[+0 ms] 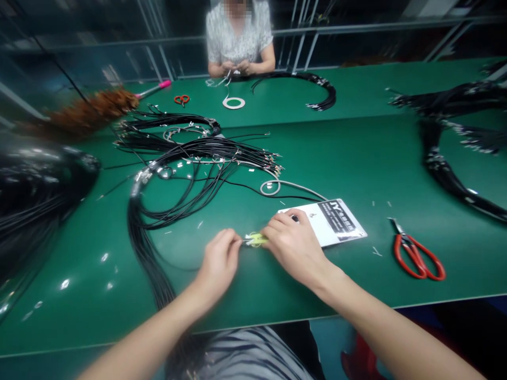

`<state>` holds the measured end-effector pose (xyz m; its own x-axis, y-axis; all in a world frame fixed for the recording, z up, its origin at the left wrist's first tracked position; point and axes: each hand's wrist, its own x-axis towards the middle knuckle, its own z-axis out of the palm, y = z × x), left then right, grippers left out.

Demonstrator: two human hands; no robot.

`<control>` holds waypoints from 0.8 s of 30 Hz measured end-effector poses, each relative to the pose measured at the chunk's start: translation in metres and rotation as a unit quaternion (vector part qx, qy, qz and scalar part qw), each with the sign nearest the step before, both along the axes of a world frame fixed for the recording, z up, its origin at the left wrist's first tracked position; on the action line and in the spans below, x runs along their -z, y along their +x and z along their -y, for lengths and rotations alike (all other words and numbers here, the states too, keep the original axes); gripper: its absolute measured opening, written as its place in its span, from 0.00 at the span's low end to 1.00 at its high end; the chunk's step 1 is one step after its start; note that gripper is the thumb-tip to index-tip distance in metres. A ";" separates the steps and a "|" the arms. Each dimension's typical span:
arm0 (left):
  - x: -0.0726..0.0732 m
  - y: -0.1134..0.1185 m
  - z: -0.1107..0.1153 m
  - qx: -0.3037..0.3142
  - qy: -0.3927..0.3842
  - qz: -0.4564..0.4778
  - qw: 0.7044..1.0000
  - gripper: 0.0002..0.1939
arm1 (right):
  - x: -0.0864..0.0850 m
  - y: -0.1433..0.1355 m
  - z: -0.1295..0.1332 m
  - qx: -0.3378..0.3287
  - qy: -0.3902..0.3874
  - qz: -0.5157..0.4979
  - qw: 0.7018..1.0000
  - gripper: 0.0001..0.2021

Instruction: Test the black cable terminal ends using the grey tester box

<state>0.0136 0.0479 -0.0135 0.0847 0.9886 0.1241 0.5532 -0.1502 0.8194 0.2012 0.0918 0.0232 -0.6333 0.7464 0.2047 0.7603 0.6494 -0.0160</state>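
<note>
"Yellow-green piece (258,239), where's it at?"

"Between the two hands, around the middle of the bench (356,285) lengthwise, nearer the near edge than the far. Can't tell if it touches the surface."

"Grip, right hand (293,245)?"

"Narrow, fingers closed on the piece's right end. Back of the hand covers the rest."

"Left hand (221,258)?"

"Thumb and forefinger pinched on a thin black cable (186,268), tip right up at the piece's left end. Whether they touch, too small to tell. Cable trails off left."

"What's by the right hand?"

"White card (322,232) with a black printed panel, partly behind the hand. Right of that, red-handled cutters (415,257), lying toward the near edge, blades pointing to the far edge. Grey cable (303,187) loops just beyond the card."

"Left side?"

"Big black cable bundle (138,211), curving from the near edge up and over toward the card side. Small white scraps dotted about."

"Far edge?"

"A co-worker (240,47), both hands together on something thin and white. White tape roll (233,107) in front, small red scissors (181,99) left of it."

"Right end?"

"More black cables (439,169), bent in a curve."
</note>
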 end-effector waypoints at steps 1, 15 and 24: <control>0.001 0.001 -0.001 -0.002 0.000 -0.001 1.000 0.10 | 0.000 0.000 0.000 0.000 0.001 0.000 1.000 0.09; 0.003 0.006 -0.001 -0.004 0.003 -0.001 1.000 0.09 | -0.002 -0.003 0.010 0.022 -0.009 0.009 1.000 0.01; 0.005 0.004 -0.001 -0.008 0.001 0.026 1.000 0.09 | -0.005 0.055 0.060 0.135 0.104 -0.241 0.955 0.09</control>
<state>0.0178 0.0493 -0.0183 0.0630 0.9895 0.1301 0.5129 -0.1440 0.8463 0.2563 0.0320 0.0278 -0.2184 0.7807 0.5856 0.8371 0.4582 -0.2987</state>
